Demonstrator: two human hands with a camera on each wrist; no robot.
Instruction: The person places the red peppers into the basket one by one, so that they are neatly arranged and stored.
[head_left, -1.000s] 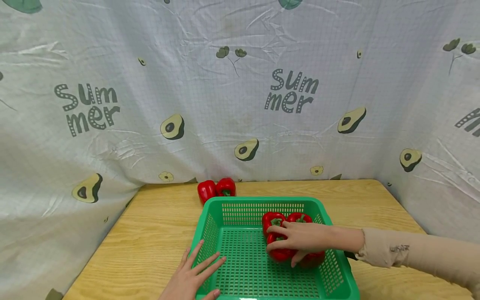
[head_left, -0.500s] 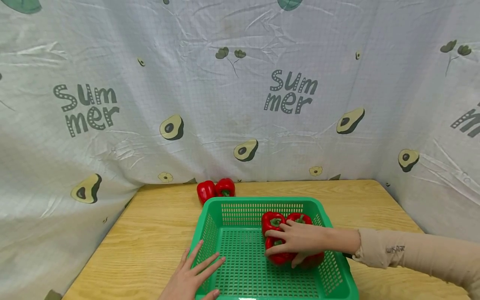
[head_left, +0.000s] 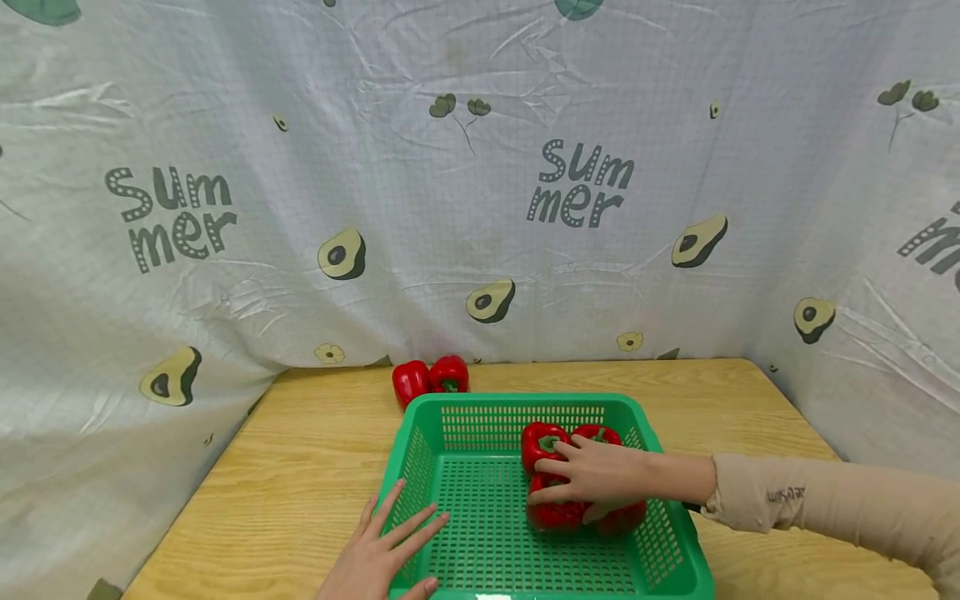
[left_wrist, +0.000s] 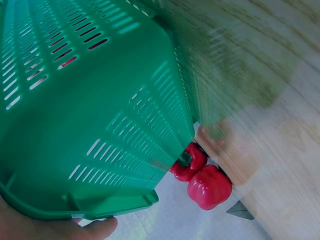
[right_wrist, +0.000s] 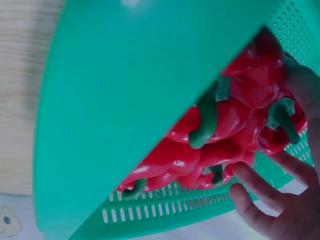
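In the head view a green plastic basket (head_left: 482, 550) stands on the table, with several red bell peppers at its right side. My right hand (head_left: 600, 473) reaches over the right wall and holds the front-left bell pepper (head_left: 553, 515), fingers across its top and thumb at its near side. In the right wrist view that pepper (right_wrist: 298, 116) lies between thumb and fingers, with other peppers (right_wrist: 220, 156) touching one another beside it. My left hand (head_left: 375, 546) rests at the basket's front-left corner, fingers straight and spread; its thumb (left_wrist: 100, 228) shows by the rim in the left wrist view.
Two more red bell peppers, one (head_left: 411, 382) at the left and one (head_left: 448, 372) at the right, sit on the table behind the basket's far-left corner. A patterned cloth (head_left: 420, 208) hangs around the back and sides of the wooden table (head_left: 300, 450).
The right hand and the front-left bell pepper have shifted very slightly toward the near left of the basket. The left hand keeps its place. The view has drifted slightly.
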